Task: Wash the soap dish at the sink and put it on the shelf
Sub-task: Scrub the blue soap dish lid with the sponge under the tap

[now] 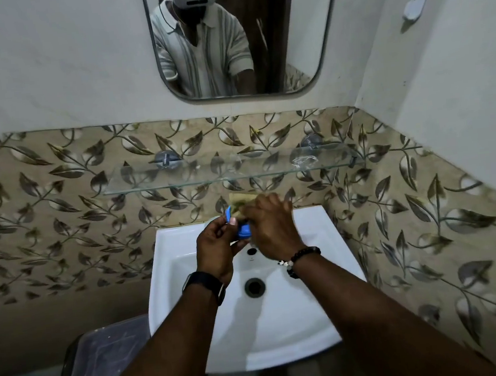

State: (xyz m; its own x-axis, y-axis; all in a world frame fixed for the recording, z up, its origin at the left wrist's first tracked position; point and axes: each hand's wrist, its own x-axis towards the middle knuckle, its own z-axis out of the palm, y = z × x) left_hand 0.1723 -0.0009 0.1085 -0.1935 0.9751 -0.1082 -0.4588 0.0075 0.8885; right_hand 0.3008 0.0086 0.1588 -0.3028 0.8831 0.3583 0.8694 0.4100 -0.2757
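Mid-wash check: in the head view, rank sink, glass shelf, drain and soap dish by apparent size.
1. sink, largest.
2. glass shelf, wide but thin.
3. drain and soap dish: not ranked; the dish is mostly hidden.

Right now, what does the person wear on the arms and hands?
Forearms bare: no sleeves, no gloves. Behind the left hand, a black watch on a dark strap. Behind the right hand, dark bead bracelets, one with some white beads.
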